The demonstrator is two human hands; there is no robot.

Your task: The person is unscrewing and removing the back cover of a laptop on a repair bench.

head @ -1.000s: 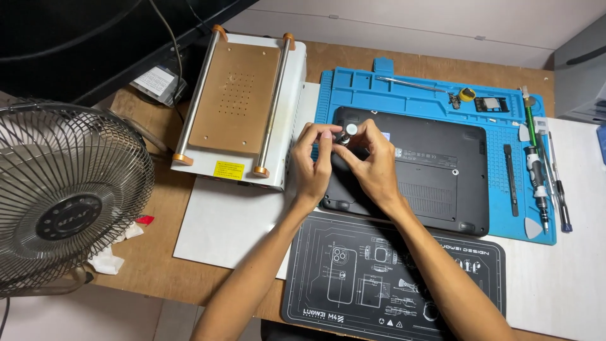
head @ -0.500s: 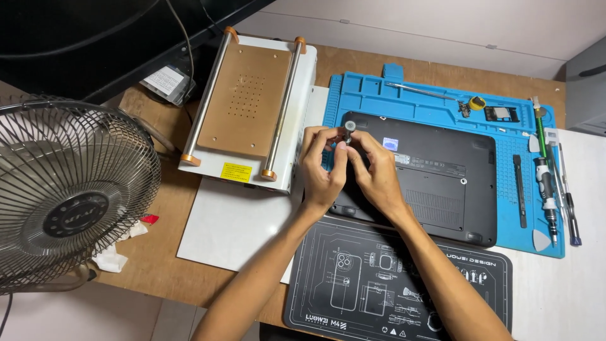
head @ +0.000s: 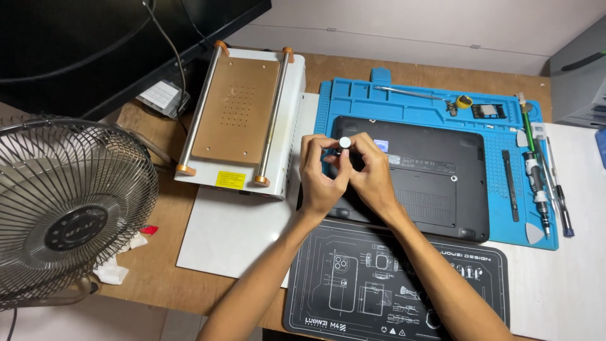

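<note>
A: Item held?
B: Small white round cap (head: 344, 142), pinched between fingertips of left hand (head: 320, 173) and right hand (head: 371, 173), both closed narrowly on it.
A: Location?
B: Above near-left corner of black laptop (head: 435, 183), lying underside up on blue repair mat (head: 353, 101).
A: Surroundings?
B: Heating plate (head: 243, 113) left; metal fan (head: 63, 208) far left; black printed mat (head: 391, 284) in front; screwdrivers (head: 536, 177) right.

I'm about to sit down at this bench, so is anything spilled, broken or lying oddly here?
Nothing looks spilled or broken. The laptop lies bottom-up, flat on the blue mat, with tools in a row at its right edge. Both hands, left and right, hold a small white-capped thing over it. Only crumpled tissue lies loose by the fan.
</note>
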